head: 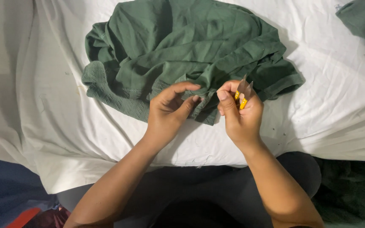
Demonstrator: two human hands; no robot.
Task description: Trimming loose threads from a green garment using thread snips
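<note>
- Green garment [182,50]: crumpled on white bed sheet [339,105], its near hem at both hands.
- Left hand [167,112]: fingers curled, pinching the hem.
- Right hand [241,114]: fingers closed around small yellow-handled snips [242,93], just right of the hem.

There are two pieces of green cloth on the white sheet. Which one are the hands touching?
The large crumpled green cloth in the middle. The left hand pinches its near edge, and the right hand holds small yellow-handled scissors beside it. The other green piece lies untouched at the top right corner.

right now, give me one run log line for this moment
left hand: pinching green cloth edge | right hand: holding small yellow-handled snips, blades up | surface: white sheet
</note>
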